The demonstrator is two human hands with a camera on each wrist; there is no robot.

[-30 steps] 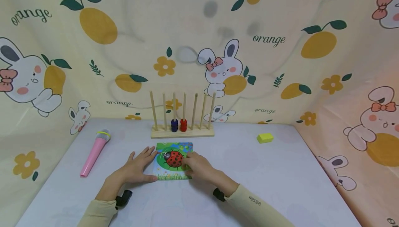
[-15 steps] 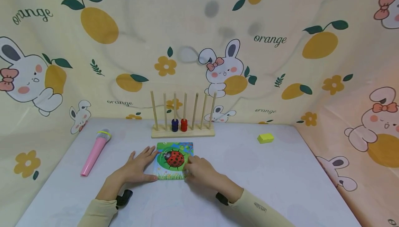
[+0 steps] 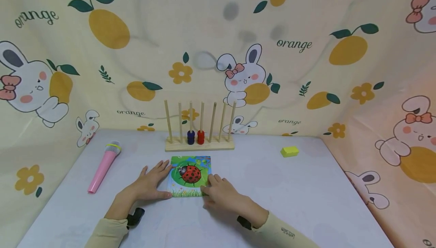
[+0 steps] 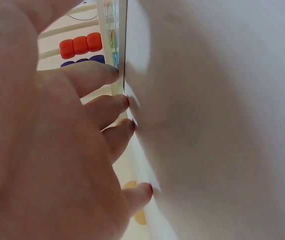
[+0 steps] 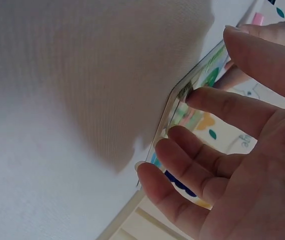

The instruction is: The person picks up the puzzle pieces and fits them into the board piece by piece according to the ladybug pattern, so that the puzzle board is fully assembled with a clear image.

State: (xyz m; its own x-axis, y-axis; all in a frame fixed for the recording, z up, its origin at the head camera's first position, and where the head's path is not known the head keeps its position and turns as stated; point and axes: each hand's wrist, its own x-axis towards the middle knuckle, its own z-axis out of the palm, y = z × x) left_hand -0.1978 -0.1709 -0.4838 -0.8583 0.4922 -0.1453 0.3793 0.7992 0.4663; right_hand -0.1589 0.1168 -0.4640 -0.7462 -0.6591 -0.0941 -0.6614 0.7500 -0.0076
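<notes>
A flat square board with a ladybug picture [image 3: 190,174], perhaps a jigsaw puzzle, lies on the table between both hands. Along its left side the left hand [image 3: 150,183] rests with fingers spread, the thumb at the lower left corner and fingertips at the upper left edge. At the lower right, the right hand [image 3: 223,193] touches the board with its fingertips. In the right wrist view, the right hand's index finger [image 5: 227,105] presses on the picture near a corner of the board [image 5: 170,107], while the other fingers are bent loosely along the edge.
Behind the board stands a wooden peg rack [image 3: 200,145] with upright rods, carrying blue beads [image 3: 191,137] and red beads [image 3: 201,137]. A pink toy microphone [image 3: 103,168] lies at the left, a yellow block [image 3: 289,152] at the right. A patterned cloth [image 3: 204,21] hangs behind the table.
The right hand has slid slightly down and right along the board's right side, and its fingers have loosened, uncovering more of the picture. The left hand and the board have stayed in place.
</notes>
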